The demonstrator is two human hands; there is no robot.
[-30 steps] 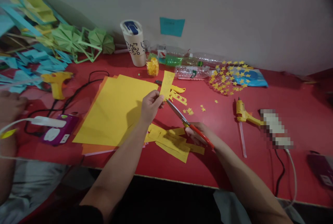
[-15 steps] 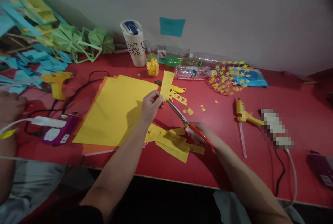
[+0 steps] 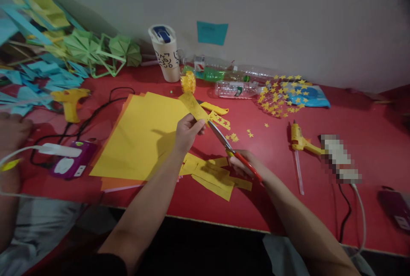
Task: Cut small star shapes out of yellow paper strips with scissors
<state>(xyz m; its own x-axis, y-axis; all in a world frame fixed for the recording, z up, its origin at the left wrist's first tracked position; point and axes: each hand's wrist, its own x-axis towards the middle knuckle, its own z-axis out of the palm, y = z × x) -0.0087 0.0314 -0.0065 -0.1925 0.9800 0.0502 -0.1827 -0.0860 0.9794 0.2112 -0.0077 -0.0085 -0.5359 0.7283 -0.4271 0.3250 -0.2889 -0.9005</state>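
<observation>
A small strip of yellow paper (image 3: 194, 107) is pinched in my left hand (image 3: 187, 131), tilted toward the upper left. My right hand (image 3: 241, 161) grips scissors (image 3: 221, 136) with red and yellow handles, their tips touching or very close to the strip's right end. Below my hands lie several cut yellow paper pieces (image 3: 218, 177). Past the blades are small yellow paper stars (image 3: 235, 137), a strip with star-shaped holes (image 3: 221, 121) and a yellow utility knife (image 3: 215, 108). Left of my left hand is a stack of yellow sheets (image 3: 141, 135).
A white tumbler (image 3: 168, 60) and plastic bottles (image 3: 237, 89) stand or lie along the wall, near a star-covered clear piece (image 3: 282, 96). Glue guns (image 3: 297, 139) lie at both sides. A purple power strip (image 3: 72, 160) and another person's hand (image 3: 14, 130) are at left.
My left hand has turned the yellow strip from nearly upright to leaning left. The scissors have shifted slightly to the right at their tips.
</observation>
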